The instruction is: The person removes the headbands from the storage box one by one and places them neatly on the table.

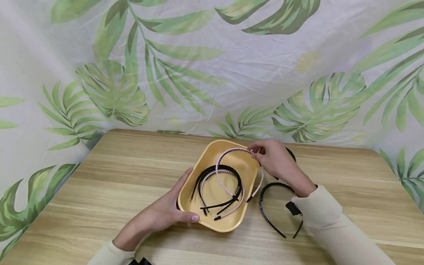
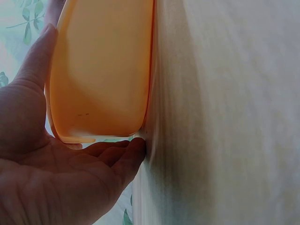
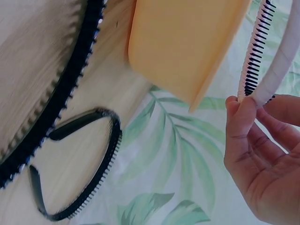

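My left hand point(image 1: 159, 213) grips the near left side of a yellow plastic basin point(image 1: 212, 154), thumb over the rim and fingers along the outer wall. Above the basin's far right corner, my right hand point(image 1: 275, 158) pinches a pale pink toothed headband point(image 1: 237, 149) between thumb and fingers. In the right wrist view this headband point(image 3: 253, 56) shows its row of dark teeth close to the fingertips. Its ends hang over the basin's right side. Inside the basin lie black headbands point(image 1: 239, 180) and another pink headband point(image 1: 243, 202), overlapping one another.
On the wooden table point(image 1: 145, 165), right of the basin, lies a black headband point(image 1: 261, 200) under the right forearm. Another black headband point(image 3: 115, 140) lies farther back, partly hidden by the right hand in the head view. A leaf-printed cloth point(image 1: 185, 73) hangs behind the table.
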`<state>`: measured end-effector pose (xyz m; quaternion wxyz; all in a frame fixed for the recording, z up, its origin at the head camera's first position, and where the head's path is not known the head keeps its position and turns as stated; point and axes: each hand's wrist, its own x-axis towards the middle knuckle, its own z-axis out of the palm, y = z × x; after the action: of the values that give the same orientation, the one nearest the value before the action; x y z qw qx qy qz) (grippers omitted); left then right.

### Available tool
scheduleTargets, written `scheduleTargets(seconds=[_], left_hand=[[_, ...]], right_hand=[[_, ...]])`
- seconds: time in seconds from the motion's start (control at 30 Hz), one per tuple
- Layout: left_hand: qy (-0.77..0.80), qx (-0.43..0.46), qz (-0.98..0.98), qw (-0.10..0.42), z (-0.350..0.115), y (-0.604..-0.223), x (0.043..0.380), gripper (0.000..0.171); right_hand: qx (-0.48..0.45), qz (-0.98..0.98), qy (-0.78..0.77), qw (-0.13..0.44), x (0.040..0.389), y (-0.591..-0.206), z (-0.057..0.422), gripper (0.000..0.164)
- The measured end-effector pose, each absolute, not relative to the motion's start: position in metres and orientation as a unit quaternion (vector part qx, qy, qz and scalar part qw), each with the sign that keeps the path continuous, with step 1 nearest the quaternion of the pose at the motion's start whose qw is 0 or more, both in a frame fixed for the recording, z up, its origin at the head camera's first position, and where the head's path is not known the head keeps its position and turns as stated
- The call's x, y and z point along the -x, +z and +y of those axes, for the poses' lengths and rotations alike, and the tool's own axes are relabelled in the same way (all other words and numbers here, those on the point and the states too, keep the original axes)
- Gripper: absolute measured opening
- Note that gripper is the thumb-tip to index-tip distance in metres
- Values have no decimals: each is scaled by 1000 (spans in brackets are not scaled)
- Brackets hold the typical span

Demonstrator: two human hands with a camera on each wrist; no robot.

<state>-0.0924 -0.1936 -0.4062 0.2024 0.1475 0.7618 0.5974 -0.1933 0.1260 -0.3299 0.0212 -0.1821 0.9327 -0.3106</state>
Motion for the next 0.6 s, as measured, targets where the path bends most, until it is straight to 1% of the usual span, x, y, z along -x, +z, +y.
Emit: scheduleTargets(seconds=[0.6], left_hand=[[601,-158,758,200,-194,-407,93,131]], right_hand=[[158,923,-350,16,195,-326,162,24]])
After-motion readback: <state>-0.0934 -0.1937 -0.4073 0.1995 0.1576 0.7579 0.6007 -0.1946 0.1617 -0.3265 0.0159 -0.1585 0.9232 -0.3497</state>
